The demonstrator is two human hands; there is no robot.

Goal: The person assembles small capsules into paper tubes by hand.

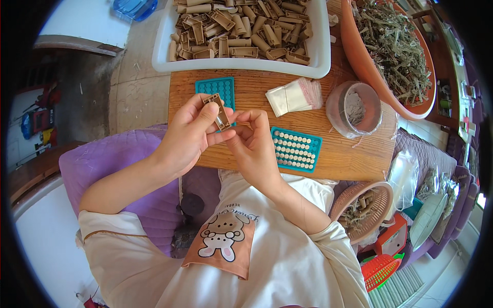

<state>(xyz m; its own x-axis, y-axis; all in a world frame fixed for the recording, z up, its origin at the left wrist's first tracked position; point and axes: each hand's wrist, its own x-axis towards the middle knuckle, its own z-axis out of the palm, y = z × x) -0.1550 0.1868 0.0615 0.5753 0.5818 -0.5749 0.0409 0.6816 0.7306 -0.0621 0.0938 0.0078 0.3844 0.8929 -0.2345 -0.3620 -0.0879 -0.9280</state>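
Observation:
My left hand (186,134) holds a small brown plastic casing (222,121) upright between thumb and fingers, its hollow side showing. Close against the casing's lower right edge are the bent, pinched fingers of my right hand (255,154); what they grip, if anything, is hidden. Partly behind my hands lies a teal tray (226,84) with rows of round hollows. Another teal tray (319,149), beside my right hand, carries rows of small pale discs (294,146).
A white tub (241,64) heaped with brown casings stands at the table's far side. Right of it are clear plastic bags (292,97), a see-through round container (354,110) and an orange basin (430,92) of filled wrappers. A pink basket (380,218) stands by the table's near right corner.

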